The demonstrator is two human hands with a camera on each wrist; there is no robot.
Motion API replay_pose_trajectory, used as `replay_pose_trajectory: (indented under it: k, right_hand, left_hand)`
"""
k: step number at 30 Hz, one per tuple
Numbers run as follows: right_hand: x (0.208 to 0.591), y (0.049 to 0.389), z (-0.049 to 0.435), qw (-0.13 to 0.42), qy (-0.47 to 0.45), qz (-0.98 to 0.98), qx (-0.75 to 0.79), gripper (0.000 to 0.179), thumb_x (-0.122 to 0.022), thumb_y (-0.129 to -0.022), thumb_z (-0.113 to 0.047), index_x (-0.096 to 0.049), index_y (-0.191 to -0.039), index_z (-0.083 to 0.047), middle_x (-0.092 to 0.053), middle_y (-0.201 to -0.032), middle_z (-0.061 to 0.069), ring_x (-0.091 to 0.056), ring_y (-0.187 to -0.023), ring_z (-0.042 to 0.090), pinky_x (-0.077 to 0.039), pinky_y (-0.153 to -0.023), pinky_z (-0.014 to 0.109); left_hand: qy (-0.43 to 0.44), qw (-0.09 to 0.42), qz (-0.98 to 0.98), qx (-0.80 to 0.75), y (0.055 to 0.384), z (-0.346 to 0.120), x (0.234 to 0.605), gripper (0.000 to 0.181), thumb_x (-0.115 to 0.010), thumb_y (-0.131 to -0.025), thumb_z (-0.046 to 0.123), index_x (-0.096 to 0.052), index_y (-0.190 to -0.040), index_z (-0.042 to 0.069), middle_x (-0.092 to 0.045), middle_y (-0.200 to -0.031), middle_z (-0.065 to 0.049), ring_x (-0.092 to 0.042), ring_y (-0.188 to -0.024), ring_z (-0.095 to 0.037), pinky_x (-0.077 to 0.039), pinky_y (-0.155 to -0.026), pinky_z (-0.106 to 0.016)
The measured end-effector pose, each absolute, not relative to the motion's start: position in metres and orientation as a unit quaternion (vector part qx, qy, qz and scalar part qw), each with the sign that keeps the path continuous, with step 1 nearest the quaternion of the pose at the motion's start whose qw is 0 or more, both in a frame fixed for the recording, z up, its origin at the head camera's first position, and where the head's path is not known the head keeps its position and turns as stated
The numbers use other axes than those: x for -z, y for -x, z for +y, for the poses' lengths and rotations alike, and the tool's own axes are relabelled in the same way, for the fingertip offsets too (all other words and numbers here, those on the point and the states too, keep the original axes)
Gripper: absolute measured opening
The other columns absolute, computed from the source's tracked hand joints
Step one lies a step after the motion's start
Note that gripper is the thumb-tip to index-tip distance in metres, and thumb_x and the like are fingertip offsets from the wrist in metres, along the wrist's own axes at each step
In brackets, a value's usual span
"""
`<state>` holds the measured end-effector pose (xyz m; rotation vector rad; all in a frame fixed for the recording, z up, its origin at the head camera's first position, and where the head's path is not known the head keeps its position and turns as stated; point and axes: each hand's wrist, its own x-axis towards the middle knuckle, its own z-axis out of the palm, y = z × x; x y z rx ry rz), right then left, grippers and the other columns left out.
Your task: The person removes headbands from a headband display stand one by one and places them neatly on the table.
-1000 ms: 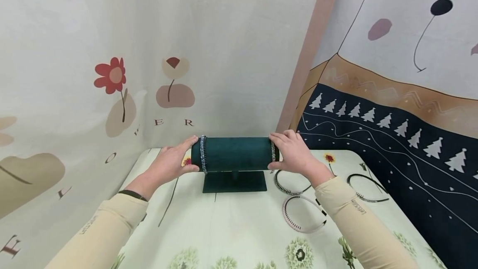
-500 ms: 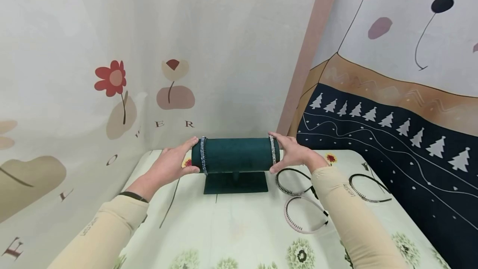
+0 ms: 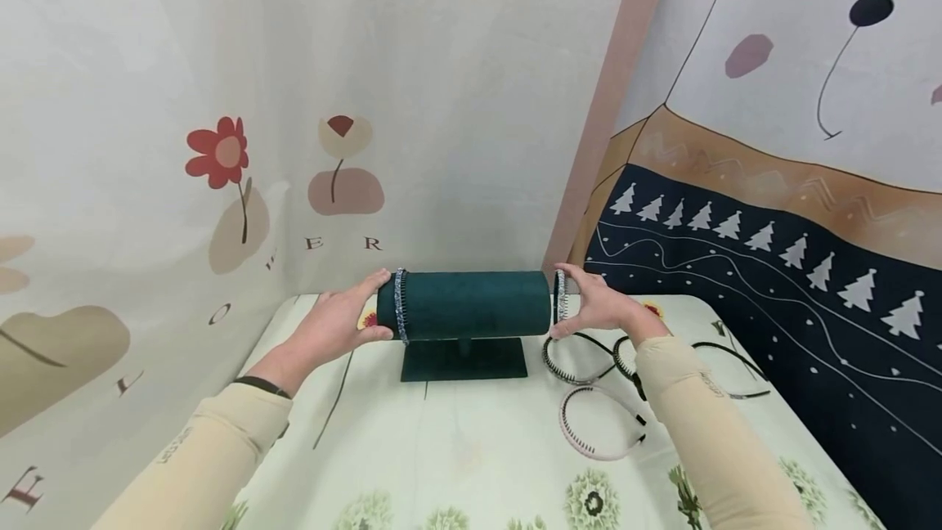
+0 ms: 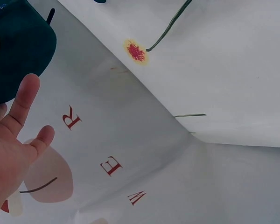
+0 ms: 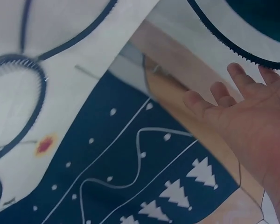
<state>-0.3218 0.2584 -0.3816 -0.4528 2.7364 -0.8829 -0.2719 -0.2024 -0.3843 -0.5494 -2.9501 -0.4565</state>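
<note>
A dark green velvet headband stand [image 3: 478, 305] with a horizontal roll stands on the table. My left hand [image 3: 338, 321] holds the roll's left end between thumb and fingers, beside a blue glittery headband [image 3: 401, 306] fitted round it. Just past the roll's right end, my right hand [image 3: 599, 307] pinches a silver glittery headband [image 3: 562, 294], which is off the roll. The right wrist view shows the toothed inner edge of this headband [image 5: 238, 49] at the fingertips, apart from the roll [image 5: 266, 18]. In the left wrist view some fingers of the left hand [image 4: 11, 154] stick out past the roll.
On the right of the table lie a black headband [image 3: 557, 370], a pink headband [image 3: 570, 432] and more dark headbands, partly behind the right forearm. Printed curtains [image 3: 471, 105] hang close behind the table and along its right side.
The right hand has slid the silver headband rightward off the roll's end. The left hand has stayed at the left end, and the blue headband has not moved.
</note>
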Motion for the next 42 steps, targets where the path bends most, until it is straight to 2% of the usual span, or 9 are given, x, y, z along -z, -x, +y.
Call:
replay_pose_trajectory:
  k: [4,8,14,17,21,24,32,42]
  right_hand:
    - [0.384,0.312,0.275,0.111,0.145,0.941,0.284,0.131,-0.098,-0.076,-0.044,-0.011,-0.171,-0.018,-0.013,-0.177,0.023,-0.008,-0.161,0.050,-0.027,-0.120,0.083]
    - [0.384,0.299,0.295,0.097,0.140,0.951,0.258,0.132,-0.098,-0.075,-0.045,-0.013,-0.170,-0.014,-0.016,-0.176,0.023,-0.009,-0.161,0.050,-0.030,-0.120,0.080]
    - [0.387,0.266,0.331,0.055,0.144,0.974,0.165,0.129,-0.101,-0.068,-0.048,-0.027,-0.167,-0.009,-0.034,-0.170,0.026,-0.017,-0.157,0.057,-0.032,-0.116,0.082]
    - [0.397,0.246,0.349,0.038,0.155,0.983,0.089,0.127,-0.105,-0.061,-0.043,-0.037,-0.162,-0.007,-0.046,-0.163,0.025,-0.024,-0.154,0.059,-0.026,-0.118,0.083]
    - [0.417,0.220,0.366,0.038,0.189,0.981,-0.037,0.129,-0.106,-0.050,-0.047,-0.047,-0.156,-0.003,-0.057,-0.153,0.023,-0.033,-0.151,0.060,-0.015,-0.121,0.085]
    - [0.433,0.205,0.371,0.060,0.205,0.972,-0.099,0.131,-0.104,-0.046,-0.054,-0.050,-0.154,-0.004,-0.059,-0.151,0.022,-0.037,-0.150,0.059,-0.017,-0.120,0.085]
    - [0.453,0.194,0.377,0.094,0.200,0.964,-0.146,0.131,-0.103,-0.047,-0.059,-0.049,-0.155,-0.006,-0.058,-0.151,0.021,-0.038,-0.152,0.055,-0.018,-0.123,0.083]
    - [0.455,0.187,0.382,0.087,0.196,0.970,-0.113,0.140,-0.104,-0.044,-0.057,-0.044,-0.159,-0.005,-0.055,-0.156,0.023,-0.035,-0.153,0.057,-0.014,-0.123,0.083]
  left_hand:
    - [0.176,0.050,-0.971,0.152,0.274,-0.204,0.385,0.107,-0.086,-0.089,0.045,-0.025,-0.171,0.014,-0.033,-0.175,-0.016,-0.054,-0.146,-0.045,-0.032,-0.124,-0.074]
    - [0.171,0.049,-0.972,0.155,0.275,-0.207,0.383,0.107,-0.086,-0.089,0.044,-0.024,-0.171,0.014,-0.033,-0.175,-0.016,-0.054,-0.145,-0.046,-0.031,-0.124,-0.075]
    - [0.170,0.045,-0.973,0.153,0.276,-0.207,0.380,0.108,-0.086,-0.089,0.044,-0.022,-0.172,0.014,-0.031,-0.176,-0.017,-0.053,-0.146,-0.048,-0.030,-0.123,-0.076]
    - [0.169,0.046,-0.973,0.152,0.275,-0.207,0.379,0.109,-0.086,-0.089,0.044,-0.022,-0.172,0.014,-0.030,-0.176,-0.016,-0.054,-0.145,-0.048,-0.032,-0.123,-0.075]
    - [0.170,0.045,-0.972,0.155,0.274,-0.208,0.379,0.108,-0.086,-0.089,0.043,-0.022,-0.172,0.013,-0.029,-0.177,-0.016,-0.055,-0.144,-0.048,-0.033,-0.123,-0.074]
    - [0.172,0.045,-0.972,0.156,0.274,-0.208,0.379,0.108,-0.086,-0.089,0.043,-0.022,-0.172,0.014,-0.028,-0.177,-0.016,-0.054,-0.144,-0.048,-0.033,-0.123,-0.075]
    - [0.177,0.043,-0.970,0.159,0.276,-0.205,0.383,0.109,-0.086,-0.089,0.043,-0.022,-0.172,0.014,-0.027,-0.177,-0.016,-0.055,-0.144,-0.047,-0.031,-0.123,-0.075]
    - [0.183,0.042,-0.970,0.156,0.278,-0.203,0.387,0.109,-0.086,-0.090,0.044,-0.022,-0.172,0.013,-0.027,-0.177,-0.016,-0.055,-0.144,-0.047,-0.032,-0.123,-0.074]
